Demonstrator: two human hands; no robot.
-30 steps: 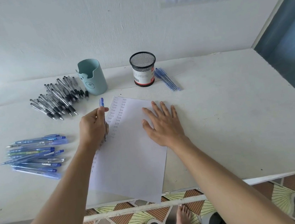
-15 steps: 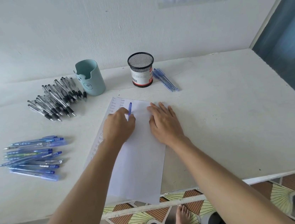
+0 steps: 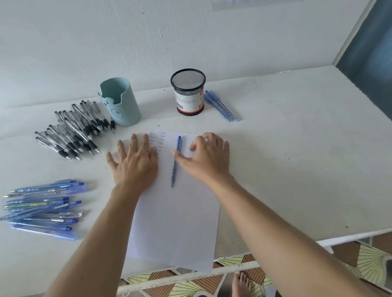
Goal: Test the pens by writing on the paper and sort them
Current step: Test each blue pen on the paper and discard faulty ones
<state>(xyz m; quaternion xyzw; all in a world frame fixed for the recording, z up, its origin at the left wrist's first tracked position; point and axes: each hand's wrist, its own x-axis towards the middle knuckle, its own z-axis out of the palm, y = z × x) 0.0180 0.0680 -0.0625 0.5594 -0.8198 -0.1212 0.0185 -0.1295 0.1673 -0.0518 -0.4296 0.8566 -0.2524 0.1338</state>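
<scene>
A white sheet of paper (image 3: 174,225) lies on the table, with small handwritten rows near its top left. A blue pen (image 3: 176,161) lies loose on the sheet between my hands, its tip toward me. My left hand (image 3: 135,163) rests flat on the paper's left edge with fingers spread. My right hand (image 3: 206,159) sits on the sheet's right side, fingers loosely curled, and its thumb touches the pen's barrel without gripping it.
A heap of black-grip pens (image 3: 76,131) lies at the back left beside a teal cup (image 3: 120,103). Several blue pens (image 3: 44,211) lie at the left. A black mesh cup (image 3: 189,92) stands behind the paper, with a few blue pens (image 3: 220,105) to its right. The paper overhangs the table's front edge (image 3: 324,237).
My left hand carried the blue pen to the right, laid it on the paper and moved back left to lie flat. My right hand curled its fingers, thumb against the pen.
</scene>
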